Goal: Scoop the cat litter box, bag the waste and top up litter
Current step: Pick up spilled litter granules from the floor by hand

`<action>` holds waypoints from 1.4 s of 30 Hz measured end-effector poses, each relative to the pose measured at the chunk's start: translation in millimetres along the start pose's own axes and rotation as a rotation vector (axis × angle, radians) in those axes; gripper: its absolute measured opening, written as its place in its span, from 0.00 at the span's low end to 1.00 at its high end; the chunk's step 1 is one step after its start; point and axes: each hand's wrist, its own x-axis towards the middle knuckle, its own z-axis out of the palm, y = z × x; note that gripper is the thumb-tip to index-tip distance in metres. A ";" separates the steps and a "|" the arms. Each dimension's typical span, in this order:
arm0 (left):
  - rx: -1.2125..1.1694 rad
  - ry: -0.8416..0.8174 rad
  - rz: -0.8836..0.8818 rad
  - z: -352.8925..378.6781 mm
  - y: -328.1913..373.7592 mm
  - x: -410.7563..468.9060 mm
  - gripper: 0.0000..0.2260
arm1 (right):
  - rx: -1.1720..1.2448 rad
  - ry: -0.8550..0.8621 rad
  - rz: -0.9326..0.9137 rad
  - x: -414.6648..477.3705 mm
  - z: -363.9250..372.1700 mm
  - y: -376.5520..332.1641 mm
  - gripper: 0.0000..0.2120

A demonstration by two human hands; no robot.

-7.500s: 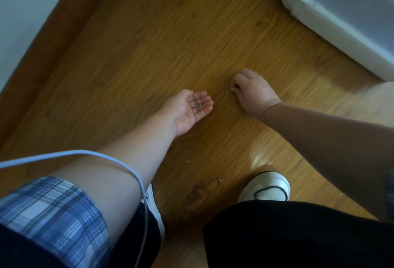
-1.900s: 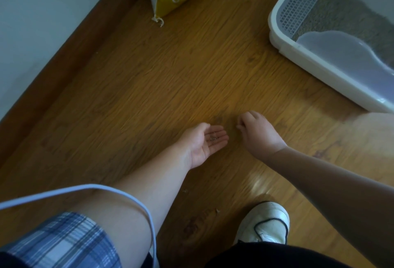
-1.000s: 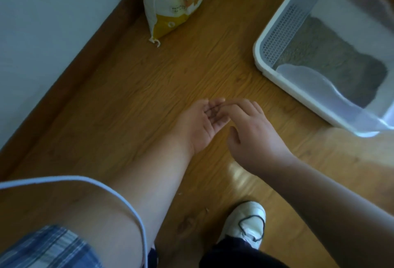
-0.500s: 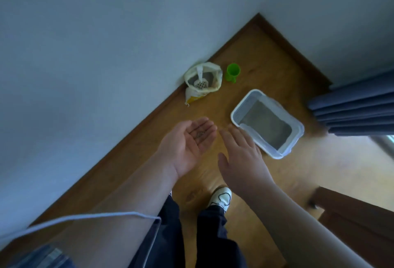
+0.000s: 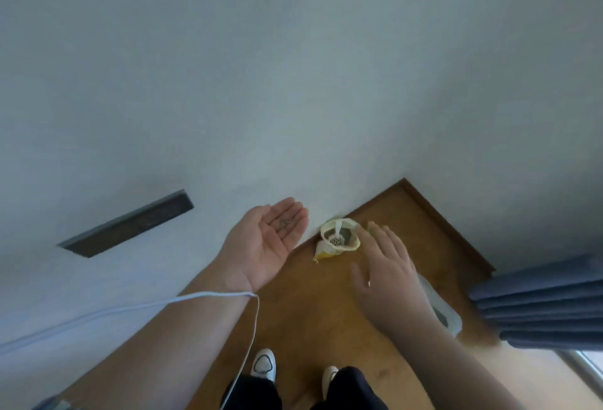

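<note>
The person has risen from a crouch over the floor to full standing height, so the view now takes in much of the wall and the corner of the room far below. The left hand is held out palm up, its grip spread flat, with the small cluster of litter grains lying on the fingers as before. The right hand, which a moment ago was picking at the boards and then dropping bits into the other palm, now hovers palm down with its grip spread and holding nothing. Below it the litter box is mostly hidden behind the right forearm, only a pale edge showing near the curtain. The open litter bag stands against the wall in the corner with the scoop resting inside it. This suggests the gathering of stray grains off the floor is finished and the handful is about to be carried off for disposal or tipped back. No waste bag is in view, so bagging cannot be judged, and whether the topping up is done cannot be told.
</note>
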 end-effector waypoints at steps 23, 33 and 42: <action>-0.838 0.545 0.946 -208.0 -96.0 -343.4 0.17 | -0.220 -0.431 -1.354 -131.7 81.2 -217.0 0.28; -1.203 0.661 1.272 -379.4 -177.8 -547.5 0.17 | -0.293 -0.556 -1.788 -379.9 181.7 -354.7 0.28; -1.368 0.789 1.422 -546.5 -222.8 -747.8 0.16 | -0.291 -0.661 -1.983 -626.6 283.0 -474.2 0.29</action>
